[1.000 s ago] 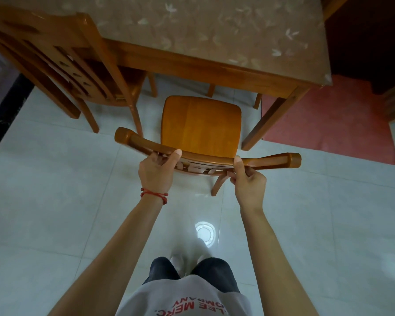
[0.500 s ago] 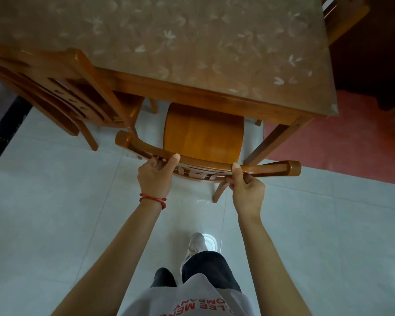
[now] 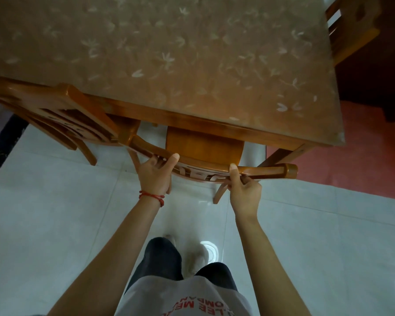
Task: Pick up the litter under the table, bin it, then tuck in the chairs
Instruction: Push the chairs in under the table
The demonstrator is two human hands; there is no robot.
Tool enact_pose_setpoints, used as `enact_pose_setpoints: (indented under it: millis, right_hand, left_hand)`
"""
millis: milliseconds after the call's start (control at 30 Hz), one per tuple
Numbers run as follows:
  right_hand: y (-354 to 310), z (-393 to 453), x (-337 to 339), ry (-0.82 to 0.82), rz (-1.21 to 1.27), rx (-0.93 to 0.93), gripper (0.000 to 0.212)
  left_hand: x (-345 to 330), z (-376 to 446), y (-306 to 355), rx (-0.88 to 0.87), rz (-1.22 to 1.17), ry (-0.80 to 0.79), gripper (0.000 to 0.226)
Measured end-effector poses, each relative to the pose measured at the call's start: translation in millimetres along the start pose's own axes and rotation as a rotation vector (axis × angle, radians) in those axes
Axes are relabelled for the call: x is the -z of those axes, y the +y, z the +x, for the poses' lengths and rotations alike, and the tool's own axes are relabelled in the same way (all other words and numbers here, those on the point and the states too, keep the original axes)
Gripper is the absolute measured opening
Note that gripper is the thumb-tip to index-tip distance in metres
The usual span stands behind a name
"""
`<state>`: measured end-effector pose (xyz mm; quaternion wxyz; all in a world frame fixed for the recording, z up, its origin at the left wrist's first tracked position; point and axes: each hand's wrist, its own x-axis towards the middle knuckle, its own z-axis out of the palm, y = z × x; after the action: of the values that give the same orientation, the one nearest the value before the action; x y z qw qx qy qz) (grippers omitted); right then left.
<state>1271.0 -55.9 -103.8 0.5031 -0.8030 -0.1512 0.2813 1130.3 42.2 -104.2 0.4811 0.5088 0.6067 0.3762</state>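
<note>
A wooden chair (image 3: 204, 148) stands in front of me with most of its seat under the table (image 3: 169, 65). Both hands grip its curved top rail. My left hand (image 3: 156, 173), with a red string on the wrist, holds the rail left of middle. My right hand (image 3: 244, 190) holds it right of middle, thumb on top. The table has a brown leaf-patterned cover and a wooden frame. No litter shows on the floor.
A second wooden chair (image 3: 62, 117) sits tucked at the table's left, its back close to the held chair's rail end. A third chair (image 3: 351, 26) stands at the far right. A red mat (image 3: 356, 156) lies right of the table leg. My feet stand on pale tiles.
The chair has slid forward under the table; only a strip of seat still shows. I have stepped closer with it. Both hands keep the same grip on the rail.
</note>
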Motion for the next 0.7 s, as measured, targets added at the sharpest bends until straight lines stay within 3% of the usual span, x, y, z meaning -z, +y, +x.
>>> enact_pose_setpoints:
  millis: [333, 700]
  right_hand:
    - [-29.9, 55.2, -19.8, 0.017, 0.041, -0.020, 0.027]
    - [-46.5, 79.5, -30.0, 0.043, 0.014, -0.023, 0.032]
  left_hand:
    - [-30.4, 53.2, 19.7, 0.000, 0.016, -0.044, 0.026]
    - [-46.7, 80.9, 26.4, 0.038, -0.023, -0.045, 0.021]
